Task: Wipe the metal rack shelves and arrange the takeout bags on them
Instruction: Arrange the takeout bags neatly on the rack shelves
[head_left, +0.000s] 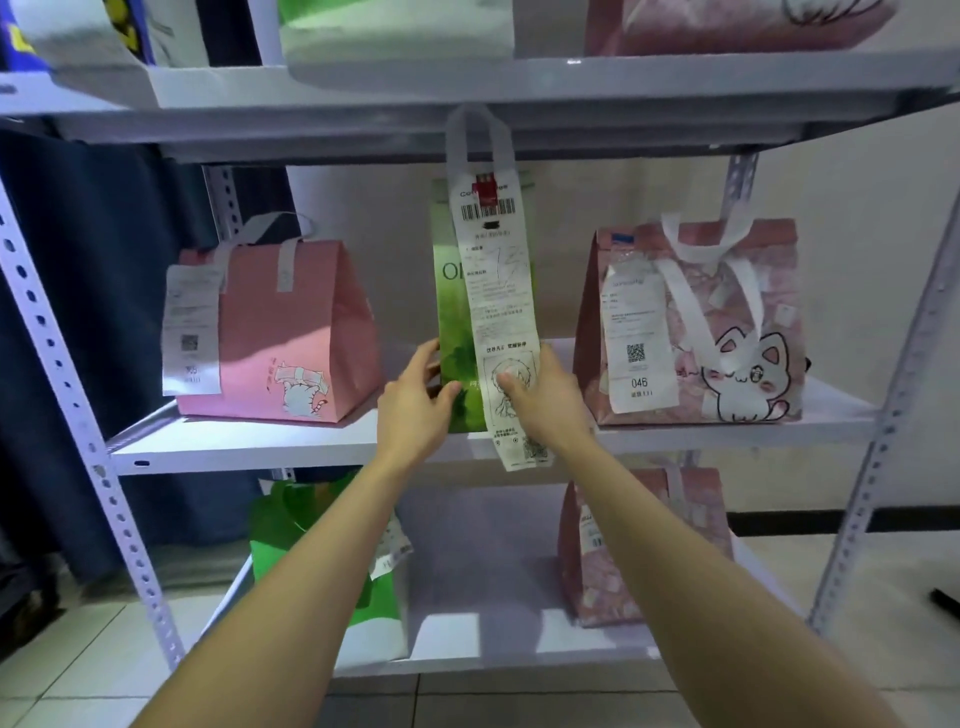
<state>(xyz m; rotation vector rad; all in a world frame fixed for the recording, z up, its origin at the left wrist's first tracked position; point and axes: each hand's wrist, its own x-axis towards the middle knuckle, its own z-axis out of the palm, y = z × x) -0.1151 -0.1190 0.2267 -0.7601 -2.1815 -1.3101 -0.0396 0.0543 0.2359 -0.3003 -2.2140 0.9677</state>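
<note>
On the middle shelf (249, 441) of the white rack, a green bag (457, 312) stands upright at the centre, its base right at the near edge; whether it rests fully on the shelf I cannot tell. The left hand (415, 405) grips the bag's lower left edge, thumb on the front and fingers curled round the side. The right hand (545, 400) grips the lower right edge, its thumb pinning a long receipt (498, 291) against the front. The receipt's tail hangs below the shelf lip. The bag's handle reaches up to the edge of the upper shelf (467, 83), leaving no headroom. A pink bag (291, 332) sits to the left and a cat bag (727, 322) to the right, each well apart from the green one, with bare shelf in both gaps. The cat bag's near face is close to the shelf's front edge. On the lower shelf (478, 571), a second green bag (384, 613) stands left and a pink one (701, 499) right, with open room between them.
</note>
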